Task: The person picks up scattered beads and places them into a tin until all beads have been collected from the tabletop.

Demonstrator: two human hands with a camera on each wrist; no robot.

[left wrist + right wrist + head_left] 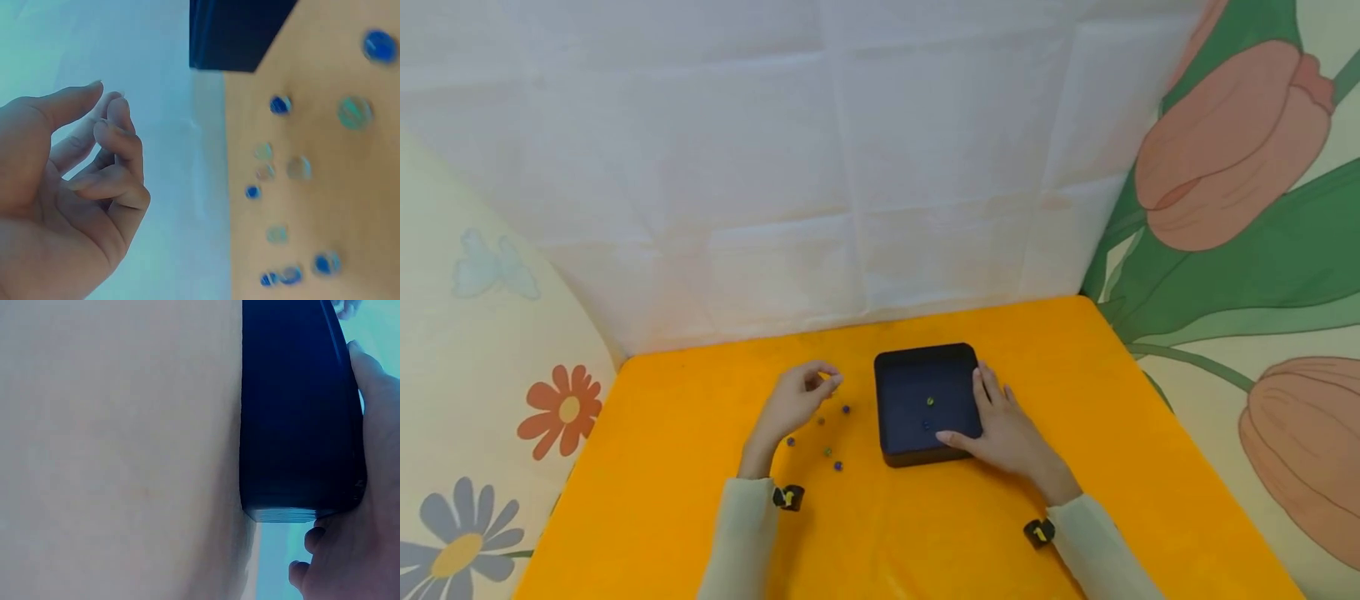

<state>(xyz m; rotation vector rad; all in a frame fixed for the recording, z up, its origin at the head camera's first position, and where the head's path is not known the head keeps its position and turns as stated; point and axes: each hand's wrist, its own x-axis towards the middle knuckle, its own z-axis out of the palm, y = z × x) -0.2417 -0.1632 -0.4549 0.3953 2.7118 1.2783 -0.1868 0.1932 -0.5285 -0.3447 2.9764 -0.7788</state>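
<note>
My left hand (797, 400) hangs over the yellow cloth, left of a square black tray (889, 457). Its fingers are loosely bent, and in the left wrist view a small gap shows between thumb and fingertips, with nothing visible there. Several small glass marbles lie below and beside it, among them a blue marble (846, 409), a green marble (828, 452) and another blue marble (838, 466). Inside the tray sit a yellow-green marble (930, 402) and a dark blue marble (927, 425). My right hand (1011, 433) holds the tray's near right corner, thumb over the front rim, fingers along the right side.
A yellow cloth (700, 400) covers the table. Behind it hangs a white sheet (760, 167). Flower-printed cloths stand at both sides. Each wrist carries a small black camera band, the left band (788, 498) close to the marbles.
</note>
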